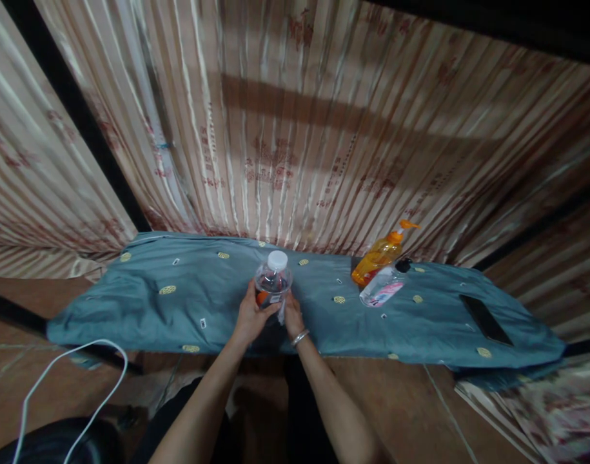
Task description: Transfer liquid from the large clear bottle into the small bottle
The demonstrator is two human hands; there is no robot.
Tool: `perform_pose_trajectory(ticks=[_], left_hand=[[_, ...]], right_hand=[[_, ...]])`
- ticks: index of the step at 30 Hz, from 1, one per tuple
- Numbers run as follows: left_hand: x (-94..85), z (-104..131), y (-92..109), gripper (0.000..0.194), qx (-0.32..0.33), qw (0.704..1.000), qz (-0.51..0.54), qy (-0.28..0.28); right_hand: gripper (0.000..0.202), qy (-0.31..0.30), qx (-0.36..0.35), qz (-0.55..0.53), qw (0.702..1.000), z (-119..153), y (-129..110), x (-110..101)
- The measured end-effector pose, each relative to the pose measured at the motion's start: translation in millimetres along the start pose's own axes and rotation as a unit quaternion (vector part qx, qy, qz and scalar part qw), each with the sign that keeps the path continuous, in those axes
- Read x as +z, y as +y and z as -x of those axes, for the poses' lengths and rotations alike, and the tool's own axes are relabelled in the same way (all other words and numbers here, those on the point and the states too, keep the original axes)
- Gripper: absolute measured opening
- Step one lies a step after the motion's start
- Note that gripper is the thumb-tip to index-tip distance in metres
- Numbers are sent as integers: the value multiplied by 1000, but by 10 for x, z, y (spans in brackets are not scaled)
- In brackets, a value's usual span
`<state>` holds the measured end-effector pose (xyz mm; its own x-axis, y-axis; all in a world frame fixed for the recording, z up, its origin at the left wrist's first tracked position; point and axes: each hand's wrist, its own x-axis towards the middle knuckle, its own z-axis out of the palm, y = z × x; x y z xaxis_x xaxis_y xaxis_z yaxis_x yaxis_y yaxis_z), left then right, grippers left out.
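A clear plastic bottle (274, 277) with a white cap and an orange label stands upright on the blue-green cloth in front of me. My left hand (250, 319) is wrapped round its left side, thumb across the front. Against the bottle's right side, my right hand (293, 316) is closed on a small whitish wipe (282, 312), which looks like tissue or thin cloth. A silvery bracelet circles my right wrist. The backs of my hands hide part of the bottle's lower body.
To the right stand an orange pump bottle (376, 259) and a clear bottle (384, 285) with a black top and pink label. A dark phone (486, 320) lies farther right on the cloth-covered surface (144, 309). Striped curtains (285, 129) hang behind. A white cable (75, 351) loops at lower left.
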<state>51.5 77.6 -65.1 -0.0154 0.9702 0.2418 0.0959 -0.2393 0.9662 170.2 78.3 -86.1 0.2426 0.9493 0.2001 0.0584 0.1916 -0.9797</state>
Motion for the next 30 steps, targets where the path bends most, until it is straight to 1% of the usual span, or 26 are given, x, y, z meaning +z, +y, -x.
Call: perform_pose_trajectory(ticks=[2,4,8,10,12,14,16,18,20,22,23,25,27,28,30], left_hand=[[-2,7,63,66,6,1000,-2,-10],[11,18,105,67,11,1000,3,-20],[59,37,110,67,16,999,10,-25],[71,38,92,65,21,1000,6,-21],[69,35,76,64,29,999,-3,-15],[60,36,61,61,46,999,-17,0],[55,48,45,55,65,997,-32,23],[58,74,28,52,79,995,-43,41],[64,109,14,61,83,994,-48,43],[62,139,11,74,79,995,-45,35],[55,149,15,77,75,996,-41,29],[31,152,31,72,68,997,-31,17],[-2,132,47,64,61,998,-27,15],[-18,115,52,65,59,998,-29,20],[-41,70,52,74,59,996,-43,42]], right_hand=[[52,-6,0,-9,1000,4,-37,-49],[53,-2,-15,-20,1000,-81,-211,-103],[55,-14,-86,-16,996,-318,-660,-140],[54,-14,-144,32,989,-311,-778,-103],[52,9,-189,106,976,-179,-791,-41],[50,27,-210,174,962,24,-735,25],[58,36,-229,221,947,202,-663,72],[67,29,-238,241,941,276,-618,81],[71,14,-236,233,943,226,-618,44],[72,-6,-228,204,952,96,-654,-26],[72,-21,-224,186,956,25,-677,-65],[72,-57,-214,153,963,-90,-715,-133],[71,-81,-215,137,963,-133,-724,-170],[69,-86,-220,139,962,-124,-716,-174],[65,-83,-231,163,956,-56,-683,-155]])
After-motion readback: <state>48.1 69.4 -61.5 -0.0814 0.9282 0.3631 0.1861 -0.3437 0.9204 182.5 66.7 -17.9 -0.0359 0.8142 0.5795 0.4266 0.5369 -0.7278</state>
